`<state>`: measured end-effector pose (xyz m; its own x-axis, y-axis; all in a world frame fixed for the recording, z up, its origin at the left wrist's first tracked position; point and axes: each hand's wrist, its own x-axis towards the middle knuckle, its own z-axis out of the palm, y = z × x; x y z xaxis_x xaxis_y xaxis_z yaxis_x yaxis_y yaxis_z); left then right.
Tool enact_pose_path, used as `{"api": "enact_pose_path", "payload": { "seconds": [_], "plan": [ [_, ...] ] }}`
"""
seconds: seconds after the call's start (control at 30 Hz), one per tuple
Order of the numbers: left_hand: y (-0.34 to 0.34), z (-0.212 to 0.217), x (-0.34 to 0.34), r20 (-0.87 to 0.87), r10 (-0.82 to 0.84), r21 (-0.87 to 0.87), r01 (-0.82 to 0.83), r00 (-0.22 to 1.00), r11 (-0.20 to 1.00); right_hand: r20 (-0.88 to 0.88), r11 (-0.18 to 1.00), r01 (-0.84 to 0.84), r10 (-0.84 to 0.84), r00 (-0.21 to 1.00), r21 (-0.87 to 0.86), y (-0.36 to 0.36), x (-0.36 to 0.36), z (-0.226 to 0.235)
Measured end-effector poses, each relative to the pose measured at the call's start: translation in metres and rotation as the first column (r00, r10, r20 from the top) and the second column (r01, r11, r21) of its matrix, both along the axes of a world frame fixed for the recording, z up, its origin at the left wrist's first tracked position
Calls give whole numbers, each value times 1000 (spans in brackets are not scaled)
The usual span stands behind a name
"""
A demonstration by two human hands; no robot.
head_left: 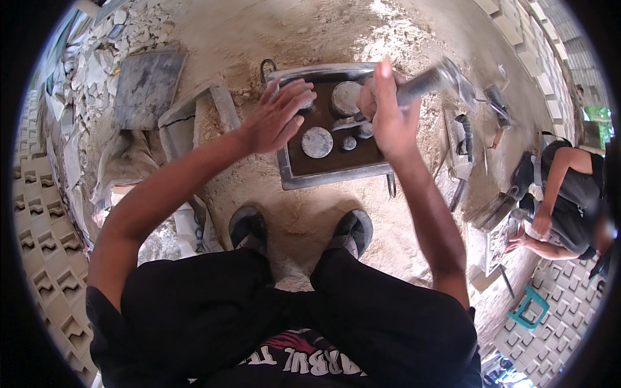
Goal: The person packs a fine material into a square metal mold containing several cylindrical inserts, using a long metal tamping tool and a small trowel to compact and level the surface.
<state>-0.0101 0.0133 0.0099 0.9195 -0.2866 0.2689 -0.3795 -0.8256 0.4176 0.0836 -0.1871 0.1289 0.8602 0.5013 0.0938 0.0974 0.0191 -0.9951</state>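
A square metal mould tray (294, 178) lies on the sandy ground in front of my feet, its dark bed holding round grey discs (317, 142) of different sizes. My left hand (278, 116) rests spread on the tray's upper left corner, fingers over one disc. My right hand (381, 113) is closed around the handle of a grey metal tool (430, 81), held raised above the tray's right side; the tool looks blurred.
A dark flat slab (145, 87) and a grey block (178, 123) lie to the left. Patterned concrete blocks (45, 258) stack along the left edge. Another person (569, 194) crouches at the right over a second tray, with trowels (462, 139) between us.
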Motion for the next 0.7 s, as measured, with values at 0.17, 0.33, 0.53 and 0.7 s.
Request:
{"api": "enact_pose_path", "payload": {
  "seconds": [0.17, 0.33, 0.53, 0.7],
  "plan": [
    [23, -5, 22, 13, 16, 112, -17, 1000, 994, 193, 984, -156, 170, 966, -87, 0, 4, -28],
    [21, -10, 23, -50, 17, -12, -18, 999, 1000, 240, 998, 6, 10, 971, -64, 13, 0, -36],
    [23, -8, 20, -82, 17, -74, -23, 996, 997, 154, 980, 195, -197, 968, 29, 36, 12, -14],
    [24, -16, 27, -66, 10, -149, -20, 998, 989, 218, 975, 73, -26, 976, -211, 48, 37, -36]
  ]
}}
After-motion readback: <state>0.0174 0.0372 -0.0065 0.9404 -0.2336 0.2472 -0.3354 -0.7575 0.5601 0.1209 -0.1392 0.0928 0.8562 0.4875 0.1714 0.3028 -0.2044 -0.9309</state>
